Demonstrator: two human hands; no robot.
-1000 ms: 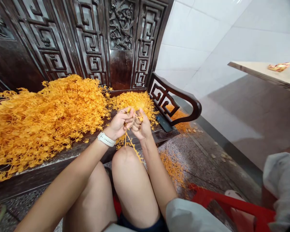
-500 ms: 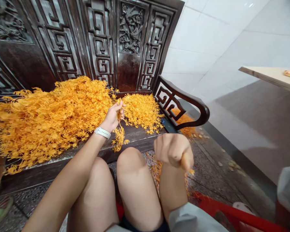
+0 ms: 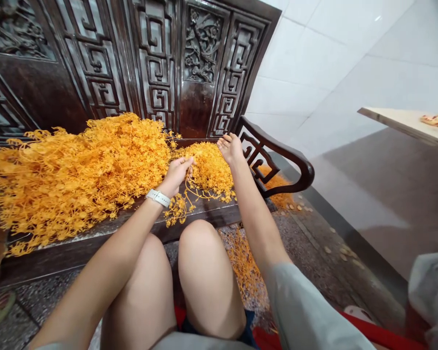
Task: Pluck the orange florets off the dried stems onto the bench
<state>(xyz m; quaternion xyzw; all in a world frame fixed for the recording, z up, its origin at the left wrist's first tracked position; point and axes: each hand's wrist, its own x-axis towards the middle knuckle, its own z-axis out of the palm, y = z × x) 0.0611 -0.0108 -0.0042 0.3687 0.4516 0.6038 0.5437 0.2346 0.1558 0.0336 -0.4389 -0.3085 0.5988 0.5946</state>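
Principal risk: the orange branching sprays are densely interlocked, so a firm pull by the left hand could, in this inspector's judgement, drag neighbouring stems along or snap their fine tips. That hand is curled at the front of the smaller heap, its fingers apparently closed on a thin sprig that hangs toward the front edge of the seat. A sprig hanging there could drop to the terrazzo floor, where loose orange pieces already lie, and could be trodden on. The white-strapped watch sits close to the material and could catch on stray stems. The right hand is stretched to the far side of the smaller heap, fingers loosely bent; whether it holds anything cannot be told. The material is bright orange-yellow, fine and many-branched, heaped along the carved dark-wood bench in a larger mass and a smaller one, with more lying beyond the armrest.
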